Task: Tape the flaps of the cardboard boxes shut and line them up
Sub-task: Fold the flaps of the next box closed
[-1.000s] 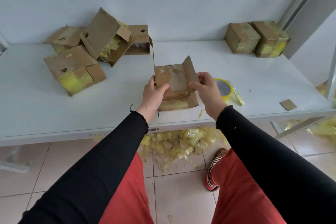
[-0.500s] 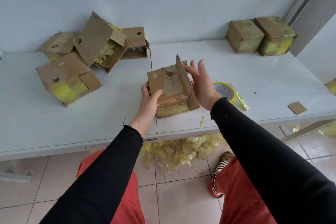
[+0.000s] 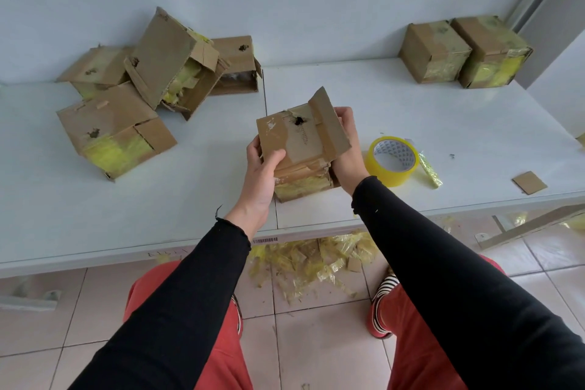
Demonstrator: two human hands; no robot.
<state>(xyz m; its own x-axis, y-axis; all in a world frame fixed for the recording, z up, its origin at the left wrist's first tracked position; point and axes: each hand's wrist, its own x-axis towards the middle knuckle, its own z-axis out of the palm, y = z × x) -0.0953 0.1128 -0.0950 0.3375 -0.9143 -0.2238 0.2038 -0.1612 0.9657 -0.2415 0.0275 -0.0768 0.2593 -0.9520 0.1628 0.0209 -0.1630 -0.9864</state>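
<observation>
Plainly, both hands held the cardboard box (image 3: 292, 149) on the surface (image 3: 443, 111), just left of the tape roll (image 3: 393, 160): the left hand (image 3: 261, 172) gripped its near corner, the right hand (image 3: 346, 149) cupped its side behind the raised flap (image 3: 329, 125). I judged that flap wanted pressing flat and pinning before reaching for tape.

Both arms, sleeved in black to the wrists, are stretched forward and drawn in toward each other. The left hand (image 3: 260, 175) is held palm toward the right, its thumb laid flat over the top near edge of the box (image 3: 294, 149) and its fingers wrapped round the left side (only their backs can be seen). The right hand (image 3: 347, 149) is set against the right side of the box, fingers pointed up and curled over behind the raised flap (image 3: 329, 123), much of the palm being hidden by it.
</observation>
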